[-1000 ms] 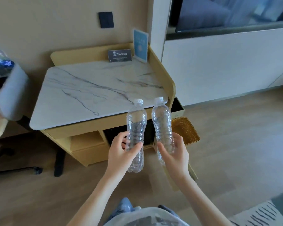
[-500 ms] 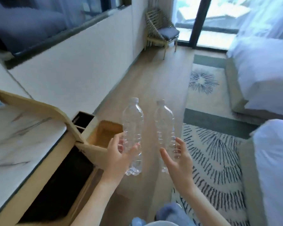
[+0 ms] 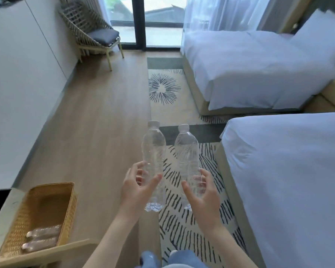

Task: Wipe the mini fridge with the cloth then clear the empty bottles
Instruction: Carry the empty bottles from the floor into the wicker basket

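Observation:
Two clear empty plastic bottles with white caps stand upright in front of me, side by side and a little apart. My left hand (image 3: 137, 190) grips the lower half of the left bottle (image 3: 153, 149). The right bottle (image 3: 187, 151) is held the same way by my right hand (image 3: 203, 194). Both are held above the wooden floor and the rug's edge. The mini fridge and the cloth are out of view.
A wicker basket (image 3: 52, 192) at lower left holds two bottles lying down. Two white beds (image 3: 278, 171) fill the right side. A patterned rug (image 3: 184, 219) lies beside them. A woven chair (image 3: 93, 33) stands by the glass door at the far end.
My view has swung right, away from the marble-topped cabinet and toward the beds and the glass door. Both hands still carry the bottles upright in front of me.

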`<state>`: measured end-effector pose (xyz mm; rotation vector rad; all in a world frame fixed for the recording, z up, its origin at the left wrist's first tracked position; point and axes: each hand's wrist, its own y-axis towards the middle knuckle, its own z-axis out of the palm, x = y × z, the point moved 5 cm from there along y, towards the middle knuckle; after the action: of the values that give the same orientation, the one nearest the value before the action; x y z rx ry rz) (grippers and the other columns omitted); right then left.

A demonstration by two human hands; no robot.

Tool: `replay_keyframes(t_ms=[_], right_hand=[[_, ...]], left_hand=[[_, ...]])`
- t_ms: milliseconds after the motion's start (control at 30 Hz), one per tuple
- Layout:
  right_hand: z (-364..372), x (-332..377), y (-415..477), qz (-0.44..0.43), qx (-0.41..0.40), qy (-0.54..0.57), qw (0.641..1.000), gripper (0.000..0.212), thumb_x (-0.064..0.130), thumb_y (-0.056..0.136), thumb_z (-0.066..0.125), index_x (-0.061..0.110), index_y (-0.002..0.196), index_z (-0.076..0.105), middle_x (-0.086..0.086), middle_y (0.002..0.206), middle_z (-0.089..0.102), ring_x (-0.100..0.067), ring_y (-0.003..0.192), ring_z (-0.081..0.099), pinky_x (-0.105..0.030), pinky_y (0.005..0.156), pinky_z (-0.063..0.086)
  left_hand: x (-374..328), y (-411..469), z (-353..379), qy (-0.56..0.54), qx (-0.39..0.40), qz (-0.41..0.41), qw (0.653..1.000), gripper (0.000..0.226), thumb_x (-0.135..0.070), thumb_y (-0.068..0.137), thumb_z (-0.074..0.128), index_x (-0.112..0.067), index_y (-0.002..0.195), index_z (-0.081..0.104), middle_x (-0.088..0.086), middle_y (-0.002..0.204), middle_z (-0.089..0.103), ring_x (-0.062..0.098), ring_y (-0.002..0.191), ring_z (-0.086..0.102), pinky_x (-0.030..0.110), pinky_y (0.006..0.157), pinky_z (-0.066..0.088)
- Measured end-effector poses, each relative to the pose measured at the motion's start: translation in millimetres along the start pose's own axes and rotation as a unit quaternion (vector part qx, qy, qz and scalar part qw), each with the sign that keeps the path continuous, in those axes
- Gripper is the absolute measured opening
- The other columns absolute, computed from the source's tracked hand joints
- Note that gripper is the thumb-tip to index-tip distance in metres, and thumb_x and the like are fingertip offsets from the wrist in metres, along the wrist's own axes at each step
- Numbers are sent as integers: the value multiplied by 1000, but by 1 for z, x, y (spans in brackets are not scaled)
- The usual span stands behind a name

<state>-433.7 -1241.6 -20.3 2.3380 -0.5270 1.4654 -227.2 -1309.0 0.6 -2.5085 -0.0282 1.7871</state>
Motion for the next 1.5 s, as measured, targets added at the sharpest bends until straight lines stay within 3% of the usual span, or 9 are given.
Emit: replay_keyframes(t_ms=[100, 367, 633, 700, 833, 967, 1167, 1300, 1500], right_hand=[[0, -5, 51, -2, 17, -7, 1000, 67, 63, 79, 69, 31, 134, 48, 15, 107, 60, -1, 99, 59, -9, 81, 44], [78, -1, 176, 0, 102, 2, 995, 68, 50, 84, 75, 18, 138, 50, 2, 110, 64, -17, 101, 63, -42, 89, 54], [233, 57, 325, -48, 181, 10, 982, 66, 57, 80, 74, 27, 134, 53, 9, 113, 66, -7, 103, 62, -35, 90, 54], [275, 80, 360, -68, 206, 7, 976, 65, 57, 79, 75, 29, 134, 53, 8, 116, 66, -8, 106, 62, -32, 92, 53], [351, 123, 413, -108, 253, 6, 961, 56, 48, 80, 79, 35, 127, 53, 6, 113, 65, -9, 103, 61, -24, 87, 48], [434, 157, 449, -137, 323, 23, 936, 55, 43, 80, 80, 33, 127, 54, 11, 114, 63, -12, 103, 62, -31, 89, 51], [577, 199, 479, -188, 474, 41, 859, 49, 53, 78, 77, 46, 119, 51, 16, 112, 65, -11, 103, 63, -32, 89, 52], [658, 229, 479, -223, 578, 31, 784, 51, 63, 71, 71, 49, 116, 51, 17, 109, 66, -6, 98, 63, -33, 87, 53], [740, 260, 434, -259, 709, 10, 655, 52, 63, 70, 71, 47, 116, 53, 17, 104, 66, -10, 96, 64, -39, 83, 56]], left_hand=[[-8, 38, 21, 0, -10, -21, 1000, 67, -68, 62, 69, -36, 120, 58, -10, 106, 62, 4, 90, 60, 9, 64, 46], [12, 157, 12, 2, -61, -78, 995, 60, -63, 68, 75, -38, 120, 58, -12, 107, 61, 3, 90, 59, 11, 64, 45], [39, 313, -66, -46, -161, -131, 977, 50, -70, 56, 66, -48, 100, 56, -8, 99, 68, 4, 86, 62, 9, 62, 45], [35, 351, -95, -55, -185, -133, 972, 46, -63, 61, 69, -46, 103, 58, -5, 99, 68, 5, 86, 63, 6, 61, 45], [34, 404, -147, -58, -254, -134, 956, 66, -71, 56, 65, -36, 111, 61, -6, 103, 67, 5, 87, 62, 5, 63, 44], [50, 438, -188, -78, -326, -158, 929, 59, -69, 60, 65, -38, 110, 61, -8, 105, 67, -4, 86, 59, 3, 64, 42], [81, 471, -242, -96, -463, -212, 855, 44, -54, 75, 74, -38, 114, 59, -10, 101, 66, -5, 85, 60, 3, 65, 42], [86, 476, -267, -115, -595, -245, 757, 25, -29, 82, 79, -37, 97, 61, -11, 83, 68, -5, 74, 62, 5, 64, 43], [103, 450, -277, -161, -706, -284, 629, 26, -19, 85, 77, -32, 101, 60, -3, 101, 66, -6, 84, 60, 3, 66, 43]])
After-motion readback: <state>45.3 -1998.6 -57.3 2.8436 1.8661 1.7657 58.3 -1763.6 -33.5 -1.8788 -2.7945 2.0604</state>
